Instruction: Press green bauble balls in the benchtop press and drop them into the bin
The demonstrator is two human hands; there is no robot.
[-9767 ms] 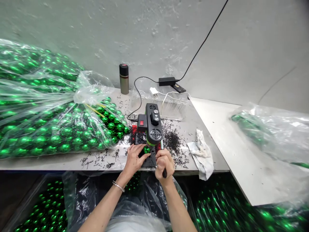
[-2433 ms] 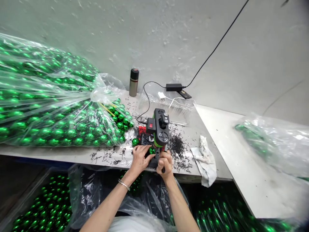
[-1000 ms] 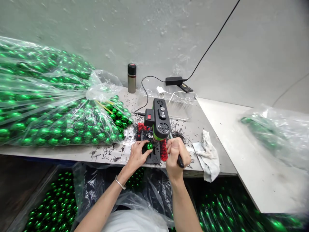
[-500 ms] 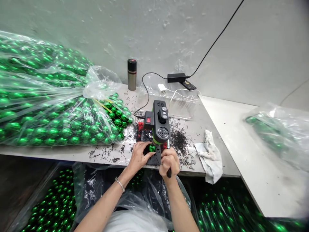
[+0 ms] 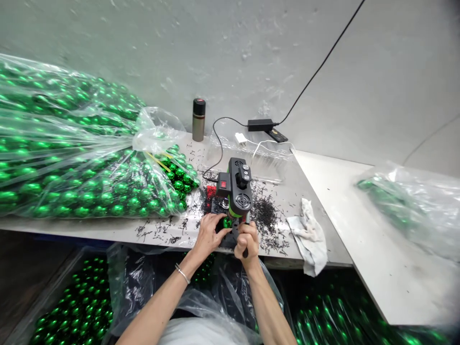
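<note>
A black press-like device (image 5: 240, 184) with a red switch stands on the table near the front edge. Under its head, a shiny green ball (image 5: 227, 222) is pinched between the thumb and fingers of my left hand (image 5: 210, 235). My right hand (image 5: 247, 241) is closed round the device's lever handle (image 5: 246, 252), just right of the ball. Many small black pieces (image 5: 265, 211) lie scattered around the device, with something red (image 5: 211, 192) at its left side.
A big clear bag of green balls (image 5: 89, 167) fills the left. Behind stand a bottle (image 5: 199, 120) and a power adapter (image 5: 260, 125). A cloth (image 5: 309, 235) hangs over the front edge at right; another bag (image 5: 402, 206) lies farther right. More balls (image 5: 77, 297) are below.
The camera view has shifted slightly. My right hand and the lever handle have moved a little up and closer to the device. My left hand still holds the ball.
</note>
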